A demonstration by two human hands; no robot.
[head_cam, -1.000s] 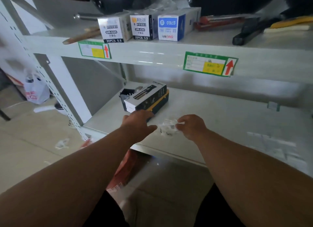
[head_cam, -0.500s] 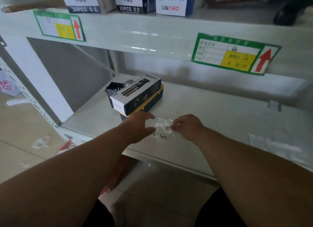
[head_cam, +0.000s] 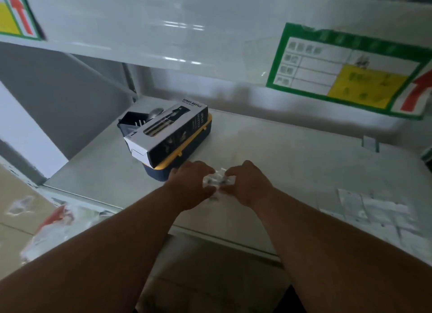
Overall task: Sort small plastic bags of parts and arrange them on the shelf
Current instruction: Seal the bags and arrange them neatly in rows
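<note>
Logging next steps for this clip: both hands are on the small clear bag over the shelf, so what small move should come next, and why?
Probably set the small clear bag down on the shelf. The left hand and right hand both pinch it just above bare shelf surface, right of the spray bottle box, so open space lies directly beneath.

shelf (head_cam: 292,153): pale grey-white
spray bottle box (head_cam: 167,131): black and white, white lettering
case (head_cam: 187,157) beneath: navy, yellow lid
shelf label (head_cam: 346,72): green border, white grid, yellow patch, red arrow
plastic bags (head_cam: 216,180): clear
</note>
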